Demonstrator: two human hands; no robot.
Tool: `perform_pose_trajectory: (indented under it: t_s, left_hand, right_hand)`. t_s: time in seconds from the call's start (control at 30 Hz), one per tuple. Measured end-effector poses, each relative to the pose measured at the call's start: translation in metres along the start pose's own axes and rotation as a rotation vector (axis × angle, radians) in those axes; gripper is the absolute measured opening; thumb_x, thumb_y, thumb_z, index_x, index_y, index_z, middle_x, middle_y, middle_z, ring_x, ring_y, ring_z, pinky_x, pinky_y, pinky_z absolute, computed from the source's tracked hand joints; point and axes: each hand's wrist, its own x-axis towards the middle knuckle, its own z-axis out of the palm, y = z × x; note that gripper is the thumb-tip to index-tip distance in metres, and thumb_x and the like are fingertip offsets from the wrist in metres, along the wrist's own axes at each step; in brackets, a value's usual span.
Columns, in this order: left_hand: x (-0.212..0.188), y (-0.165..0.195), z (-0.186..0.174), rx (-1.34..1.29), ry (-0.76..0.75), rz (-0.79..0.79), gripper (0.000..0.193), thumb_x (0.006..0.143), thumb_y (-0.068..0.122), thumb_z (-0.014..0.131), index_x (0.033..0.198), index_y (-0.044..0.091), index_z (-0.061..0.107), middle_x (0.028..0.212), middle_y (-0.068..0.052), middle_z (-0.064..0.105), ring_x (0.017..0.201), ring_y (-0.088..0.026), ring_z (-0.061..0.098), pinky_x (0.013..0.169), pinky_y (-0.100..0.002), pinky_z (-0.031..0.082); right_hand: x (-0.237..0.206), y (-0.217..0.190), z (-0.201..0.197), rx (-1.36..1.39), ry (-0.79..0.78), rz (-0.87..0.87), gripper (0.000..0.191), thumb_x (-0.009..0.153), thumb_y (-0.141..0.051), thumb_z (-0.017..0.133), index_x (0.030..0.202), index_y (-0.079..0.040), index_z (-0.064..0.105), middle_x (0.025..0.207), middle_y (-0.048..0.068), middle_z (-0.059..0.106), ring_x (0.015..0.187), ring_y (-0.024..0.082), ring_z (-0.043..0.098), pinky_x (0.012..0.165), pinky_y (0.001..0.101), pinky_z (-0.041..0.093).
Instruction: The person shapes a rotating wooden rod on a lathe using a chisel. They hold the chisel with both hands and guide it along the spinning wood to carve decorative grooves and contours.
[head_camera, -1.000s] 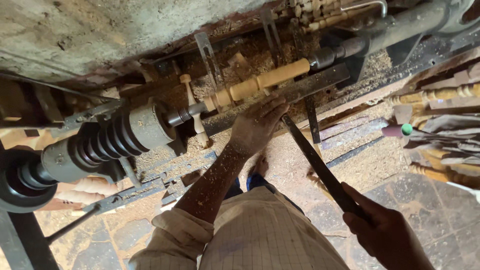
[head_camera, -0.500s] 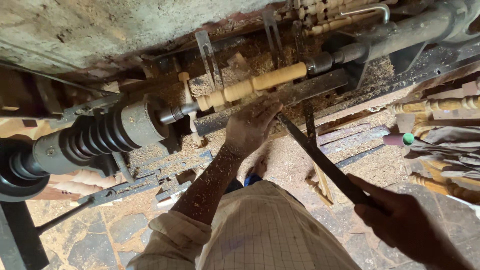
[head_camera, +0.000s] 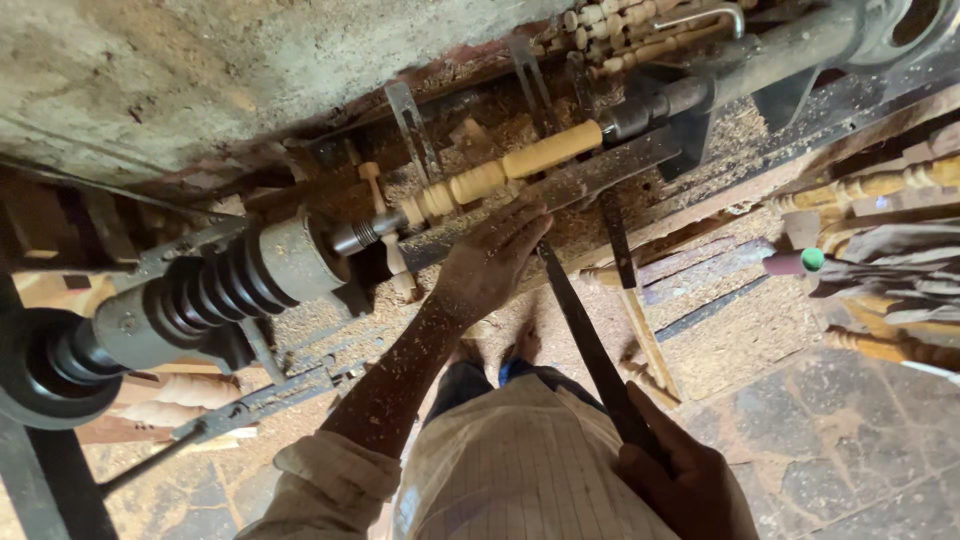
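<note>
Head view first, nearest to me: my right hand is wrapped tight round the handle end of a long dark chisel, which runs up and away toward the lathe. My left hand lies further out, fingers spread and pressing the blade end down on the metal tool rest. Just beyond the rest sits the wooden spindle, clamped between the grey headstock on the left and the dark tailstock on the right. I judge the job partly done: the left stretch of the spindle already carries beads and grooves, while the right stretch is a plain cylinder not yet shaped. Sawdust covers the lathe bed and the floor below. Finished turned pieces lie to the right, near a green-capped thing. Nothing stands between chisel and wood that I can see.
</note>
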Motion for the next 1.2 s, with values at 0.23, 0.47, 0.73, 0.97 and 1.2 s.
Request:
perform_pose_trajectory:
  t_s: [0.23,0.47,0.73,0.97,1.2]
  left_hand:
    - [-0.003,-0.005,-0.002,-0.067,-0.006,-0.034,0.04,0.101,0.0,0.062,0.141,0.003,0.06,0.147,-0.017,0.061,0.145,-0.03,0.054,0.121,-0.039,0.047]
    - [-0.005,-0.005,-0.009,-0.097,-0.085,-0.032,0.047,0.094,-0.005,0.062,0.141,0.0,0.061,0.149,-0.019,0.059,0.144,-0.031,0.05,0.118,-0.041,0.047]
    - [-0.023,-0.014,-0.009,-0.182,0.018,0.106,0.047,0.101,-0.003,0.071,0.146,0.002,0.058,0.153,-0.015,0.055,0.149,-0.025,0.05,0.126,-0.039,0.046]
    - [-0.019,-0.012,-0.012,-0.032,-0.066,0.013,0.048,0.091,-0.003,0.063,0.138,0.003,0.064,0.145,-0.017,0.064,0.14,-0.029,0.055,0.117,-0.039,0.047]
    - [-0.017,-0.007,-0.003,-0.098,-0.017,-0.073,0.035,0.098,0.005,0.067,0.133,0.008,0.067,0.139,-0.01,0.067,0.139,-0.025,0.058,0.118,-0.037,0.049]
  right_hand:
    - [0.002,-0.043,0.029,-0.071,-0.077,0.825,0.075,0.092,-0.03,0.073,0.163,-0.034,0.051,0.094,0.018,0.079,0.076,0.02,0.071,0.078,0.0361,0.06]
    - [0.003,-0.077,0.049,-0.032,0.062,0.647,0.068,0.083,-0.028,0.073,0.148,-0.03,0.053,0.101,0.009,0.083,0.083,0.012,0.076,0.08,0.0319,0.057]
    - [-0.019,-0.072,0.058,-0.013,0.059,0.677,0.073,0.084,-0.027,0.076,0.153,-0.029,0.055,0.079,0.012,0.079,0.071,0.014,0.073,0.076,0.0319,0.059]
    - [-0.01,-0.094,0.062,-0.021,0.042,0.797,0.07,0.087,-0.032,0.076,0.152,-0.035,0.053,0.071,0.011,0.078,0.067,0.015,0.069,0.072,0.0339,0.058]
    - [-0.002,-0.08,0.03,-0.204,0.033,0.39,0.071,0.084,-0.03,0.079,0.151,-0.025,0.057,0.081,-0.003,0.081,0.068,0.01,0.071,0.071,0.0314,0.056]
